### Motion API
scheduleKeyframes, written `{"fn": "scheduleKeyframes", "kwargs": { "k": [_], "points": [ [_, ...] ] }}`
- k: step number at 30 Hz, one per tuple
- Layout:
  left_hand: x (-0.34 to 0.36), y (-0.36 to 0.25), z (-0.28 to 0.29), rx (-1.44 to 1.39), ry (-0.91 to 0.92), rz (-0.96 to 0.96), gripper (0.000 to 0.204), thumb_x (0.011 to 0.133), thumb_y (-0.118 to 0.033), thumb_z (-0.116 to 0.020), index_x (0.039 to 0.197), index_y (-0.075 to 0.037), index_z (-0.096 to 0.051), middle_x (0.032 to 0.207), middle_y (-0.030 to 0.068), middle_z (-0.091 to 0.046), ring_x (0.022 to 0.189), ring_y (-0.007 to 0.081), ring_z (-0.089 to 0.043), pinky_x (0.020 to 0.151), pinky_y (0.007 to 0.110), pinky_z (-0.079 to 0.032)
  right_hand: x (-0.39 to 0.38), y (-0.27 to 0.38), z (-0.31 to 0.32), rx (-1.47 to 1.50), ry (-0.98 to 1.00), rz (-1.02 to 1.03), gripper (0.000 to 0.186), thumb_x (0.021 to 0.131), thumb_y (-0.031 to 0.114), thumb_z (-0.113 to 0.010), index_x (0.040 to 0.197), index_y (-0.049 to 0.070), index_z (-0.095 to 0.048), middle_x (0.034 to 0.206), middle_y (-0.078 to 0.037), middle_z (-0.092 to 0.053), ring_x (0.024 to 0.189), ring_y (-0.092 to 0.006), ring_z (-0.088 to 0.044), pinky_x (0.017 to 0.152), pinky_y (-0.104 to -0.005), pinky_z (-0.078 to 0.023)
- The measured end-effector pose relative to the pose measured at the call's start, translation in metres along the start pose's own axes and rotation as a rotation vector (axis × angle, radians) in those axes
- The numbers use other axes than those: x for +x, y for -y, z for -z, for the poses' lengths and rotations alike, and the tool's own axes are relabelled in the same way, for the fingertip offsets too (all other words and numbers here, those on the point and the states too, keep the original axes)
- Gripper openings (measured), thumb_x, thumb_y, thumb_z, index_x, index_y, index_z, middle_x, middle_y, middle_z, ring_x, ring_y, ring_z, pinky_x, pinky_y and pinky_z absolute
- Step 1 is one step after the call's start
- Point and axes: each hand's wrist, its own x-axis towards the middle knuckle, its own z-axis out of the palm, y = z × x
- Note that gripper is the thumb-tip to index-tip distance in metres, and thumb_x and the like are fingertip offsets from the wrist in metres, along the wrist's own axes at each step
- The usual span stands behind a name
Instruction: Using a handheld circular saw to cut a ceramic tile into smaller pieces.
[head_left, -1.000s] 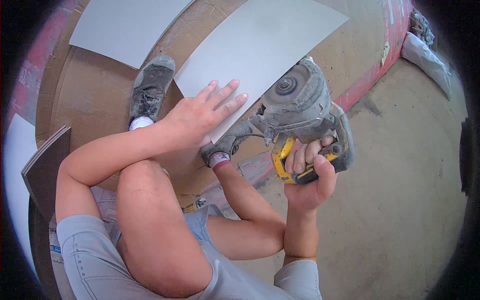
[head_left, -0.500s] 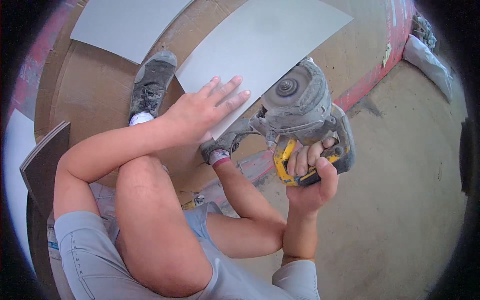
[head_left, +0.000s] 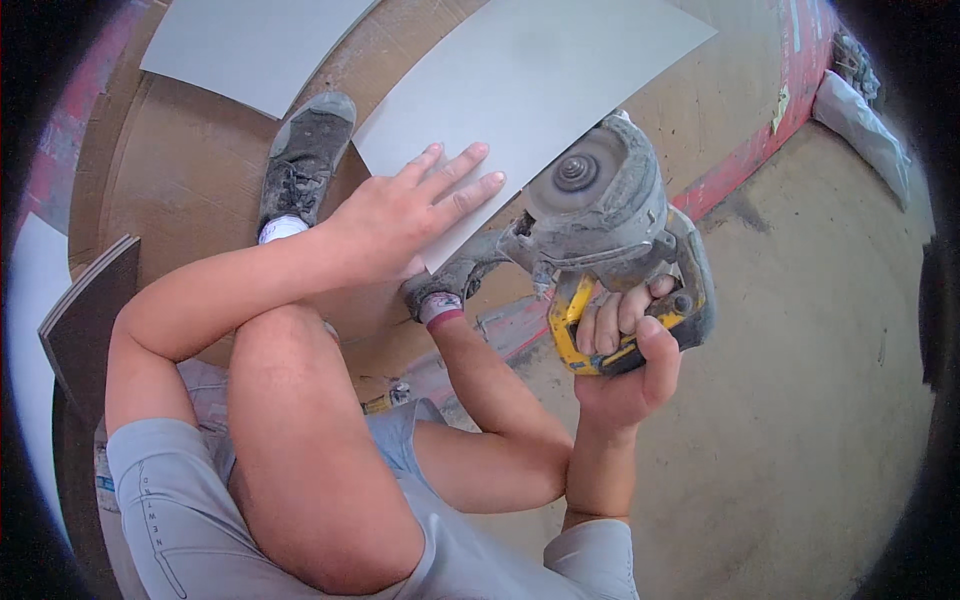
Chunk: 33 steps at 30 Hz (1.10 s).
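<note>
My left hand [head_left: 420,210] lies on a white rectangular sheet [head_left: 540,70], fingers spread near its lower corner; the thumb is partly hidden. My right hand [head_left: 625,350] is closed round the yellow-and-black handle of a dusty grey circular saw [head_left: 590,200]. The saw's round blade guard sits along the sheet's right edge; the cutting point is hidden. Beneath the sheet and my shoes is brown cardboard [head_left: 180,190].
A second white sheet [head_left: 245,45] lies at upper left. A dark stack of boards [head_left: 85,315] stands at left. A red strip [head_left: 730,170] borders the concrete floor [head_left: 790,420], with a pale sack [head_left: 860,135] at upper right. My bent legs occupy the lower middle.
My hands, the sheet and the saw appear shifted slightly up and right in the view. My grip on the saw and my spread left fingers look the same.
</note>
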Motion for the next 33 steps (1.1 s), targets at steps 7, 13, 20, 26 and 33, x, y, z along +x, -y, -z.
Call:
{"fn": "scheduleKeyframes", "kwargs": {
  "k": [7,13,20,26,33],
  "points": [
    [0.006,-0.007,-0.001,0.005,-0.034,-0.006,0.116,0.056,-0.006,-0.084,0.159,-0.015,-0.031,0.167,0.0152,-0.026,0.137,0.0453,-0.048,0.099,0.044,-0.057,0.000,0.007,0.008,0.002,0.017,-0.006,0.032,0.091,0.014,-0.052,0.122,0.007,-0.044,0.080,-0.001,-0.043,0.063,-0.0123,-0.045,0.058,-0.0306,-0.044],
    [0.018,-0.006,0.004,0.059,-0.031,-0.016,0.119,0.059,-0.015,-0.090,0.160,-0.022,-0.029,0.166,0.0151,-0.027,0.132,0.0467,-0.053,0.092,0.045,-0.061,0.007,0.013,0.011,0.052,-0.024,-0.009,0.035,0.090,0.012,-0.054,0.123,0.007,-0.044,0.080,-0.003,-0.046,0.061,-0.0146,-0.047,0.057,-0.0326,-0.045],
    [0.021,-0.009,0.012,0.028,-0.028,-0.002,0.119,0.054,-0.008,-0.086,0.159,-0.015,-0.031,0.166,0.0165,-0.026,0.136,0.0465,-0.048,0.101,0.045,-0.056,0.007,0.020,0.010,0.090,-0.017,-0.036,0.037,0.089,0.010,-0.056,0.124,0.007,-0.044,0.080,-0.004,-0.048,0.060,-0.0164,-0.049,0.056,-0.0342,-0.046],
    [0.013,-0.016,0.001,0.022,-0.035,0.016,0.113,0.059,-0.007,-0.084,0.159,-0.015,-0.032,0.166,0.0164,-0.027,0.137,0.0468,-0.047,0.102,0.045,-0.055,-0.001,0.013,0.018,0.074,0.024,-0.030,0.038,0.088,0.010,-0.057,0.124,0.008,-0.044,0.079,-0.004,-0.047,0.060,-0.0166,-0.049,0.055,-0.0345,-0.046],
    [0.000,-0.015,-0.024,0.090,-0.121,-0.018,0.120,0.059,-0.016,-0.090,0.161,-0.022,-0.028,0.166,0.0165,-0.026,0.131,0.0466,-0.053,0.086,0.044,-0.063,-0.016,-0.001,0.025,0.034,0.035,0.005,0.039,0.088,0.010,-0.057,0.124,0.008,-0.043,0.079,-0.004,-0.047,0.060,-0.0163,-0.048,0.054,-0.0343,-0.045]
  ]
}}
